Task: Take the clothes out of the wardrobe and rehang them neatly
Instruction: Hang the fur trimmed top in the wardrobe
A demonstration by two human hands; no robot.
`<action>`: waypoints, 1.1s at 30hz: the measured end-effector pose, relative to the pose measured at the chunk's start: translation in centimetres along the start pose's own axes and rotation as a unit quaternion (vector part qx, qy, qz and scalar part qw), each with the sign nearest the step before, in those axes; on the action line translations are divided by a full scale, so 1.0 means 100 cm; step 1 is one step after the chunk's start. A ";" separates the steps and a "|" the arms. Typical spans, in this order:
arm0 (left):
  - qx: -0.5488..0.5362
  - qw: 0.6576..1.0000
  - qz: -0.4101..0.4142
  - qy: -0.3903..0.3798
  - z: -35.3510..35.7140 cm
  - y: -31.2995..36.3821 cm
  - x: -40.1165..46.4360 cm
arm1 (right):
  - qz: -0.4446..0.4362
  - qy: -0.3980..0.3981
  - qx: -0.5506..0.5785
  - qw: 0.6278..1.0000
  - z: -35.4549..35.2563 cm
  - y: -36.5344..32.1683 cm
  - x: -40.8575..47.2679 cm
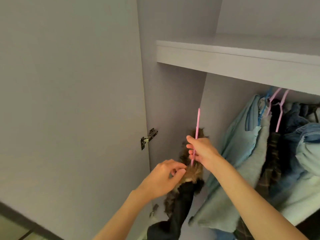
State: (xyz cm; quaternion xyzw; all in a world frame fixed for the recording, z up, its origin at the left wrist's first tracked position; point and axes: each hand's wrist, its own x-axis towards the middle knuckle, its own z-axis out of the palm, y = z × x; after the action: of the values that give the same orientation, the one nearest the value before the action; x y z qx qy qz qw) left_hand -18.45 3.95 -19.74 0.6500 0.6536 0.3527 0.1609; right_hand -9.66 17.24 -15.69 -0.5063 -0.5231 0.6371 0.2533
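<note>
- Pink plastic hanger, seen edge-on and nearly upright, sits in our right hand, whose fingers curl round its lower part.
- Our left hand, at seven o'clock from the right one, pinches the brown fur trim of a dark garment that hangs below the hanger.
- At three o'clock, pale blue, black and denim clothes hang on pink and blue hangers under the grey wardrobe shelf.
- At nine o'clock we see a metal hinge on the open grey door.
</note>
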 end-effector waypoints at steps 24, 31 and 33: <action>0.152 0.881 -0.411 0.178 0.087 -0.001 -0.255 | -0.186 -0.355 -0.492 0.773 0.016 0.164 -0.095; 0.163 0.767 -0.534 0.316 0.108 0.039 -0.361 | -0.257 -0.489 -0.444 0.705 0.086 0.179 -0.165; 0.185 0.732 -0.561 0.340 0.104 0.050 -0.391 | -0.273 -0.527 -0.437 0.676 0.111 0.193 -0.192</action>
State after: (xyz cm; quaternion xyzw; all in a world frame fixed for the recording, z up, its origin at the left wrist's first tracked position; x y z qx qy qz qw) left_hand -3.76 -31.59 -33.34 0.0187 0.9628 0.2681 -0.0273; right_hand -8.87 -9.88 -26.86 0.0257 -0.9039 0.3991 -0.1516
